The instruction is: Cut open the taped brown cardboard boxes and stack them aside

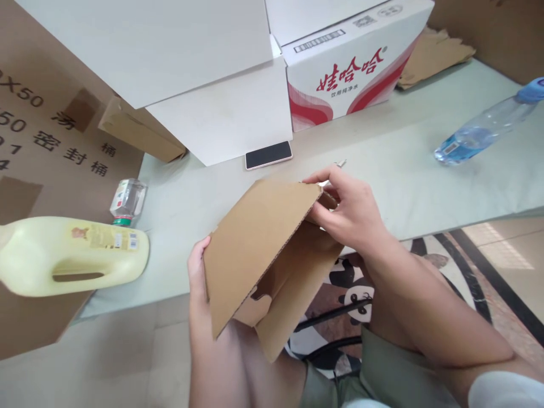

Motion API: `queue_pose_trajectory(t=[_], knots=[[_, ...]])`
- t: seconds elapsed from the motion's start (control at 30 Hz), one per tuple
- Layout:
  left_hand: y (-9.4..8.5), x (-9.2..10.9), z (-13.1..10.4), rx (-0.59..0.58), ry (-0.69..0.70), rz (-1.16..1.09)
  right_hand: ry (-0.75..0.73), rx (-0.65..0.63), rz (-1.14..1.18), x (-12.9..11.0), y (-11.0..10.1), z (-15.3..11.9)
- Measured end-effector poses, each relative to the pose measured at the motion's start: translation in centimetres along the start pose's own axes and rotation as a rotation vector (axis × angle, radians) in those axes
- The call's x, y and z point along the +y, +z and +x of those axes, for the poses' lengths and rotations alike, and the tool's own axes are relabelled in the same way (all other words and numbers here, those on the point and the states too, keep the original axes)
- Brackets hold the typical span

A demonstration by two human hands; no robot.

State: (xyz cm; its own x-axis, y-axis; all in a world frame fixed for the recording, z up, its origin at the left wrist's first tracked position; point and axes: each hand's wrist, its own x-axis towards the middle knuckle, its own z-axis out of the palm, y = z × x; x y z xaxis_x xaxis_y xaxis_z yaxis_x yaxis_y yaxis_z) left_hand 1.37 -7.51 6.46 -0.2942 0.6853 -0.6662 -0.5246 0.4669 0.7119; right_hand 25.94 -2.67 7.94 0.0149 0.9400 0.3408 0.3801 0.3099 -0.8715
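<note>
A brown cardboard box [259, 238], partly folded with an open side facing me, is held tilted over the table's front edge. My left hand [198, 266] grips its left side, the fingertips bent over the edge and the rest hidden behind the cardboard. At the upper right corner, my right hand [346, 207] pinches a folded part between thumb and fingers. Inside the box, a flap with a curved notch shows. A small metallic tip [341, 163] pokes out just beyond my right fingers; what it belongs to is hidden.
White boxes [229, 113] stand at the back, with a phone [269, 155] before them. A yellow jug [76, 255] and small clear bottle [128, 198] lie left. A water bottle [484, 130] lies right on the pale table [408, 187]. Cardboard pieces [437, 56] rest behind.
</note>
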Motion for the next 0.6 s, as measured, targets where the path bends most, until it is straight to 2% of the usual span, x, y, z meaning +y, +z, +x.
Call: queue_pose_trajectory(t=[0.1, 0.23, 0.33, 0.47, 0.53, 0.6], knots=[[-0.1, 0.1, 0.0, 0.019, -0.127, 0.026, 0.029, 0.089, -0.029, -0.2, 0.3, -0.2], [0.4, -0.2, -0.2, 0.014, -0.153, 0.034, 0.059, 0.169, -0.121, -0.3, 0.5, -0.5], [1.0, -0.6, -0.2, 0.069, -0.002, 0.047, 0.041, 0.168, -0.21, -0.5, 0.5, -0.7], [1.9, -1.6, 0.9, 0.136, 0.198, -0.058, 0.078, 0.03, -0.278, -0.5, 1.0, -0.9], [2.3, -2.3, 1.8, 0.117, 0.266, -0.151, 0.057, -0.041, -0.226, -0.2, 1.7, -1.1], [2.7, -2.9, 2.5, 0.103, 0.336, -0.208, -0.028, -0.095, -0.111, 0.4, 2.6, -1.1]])
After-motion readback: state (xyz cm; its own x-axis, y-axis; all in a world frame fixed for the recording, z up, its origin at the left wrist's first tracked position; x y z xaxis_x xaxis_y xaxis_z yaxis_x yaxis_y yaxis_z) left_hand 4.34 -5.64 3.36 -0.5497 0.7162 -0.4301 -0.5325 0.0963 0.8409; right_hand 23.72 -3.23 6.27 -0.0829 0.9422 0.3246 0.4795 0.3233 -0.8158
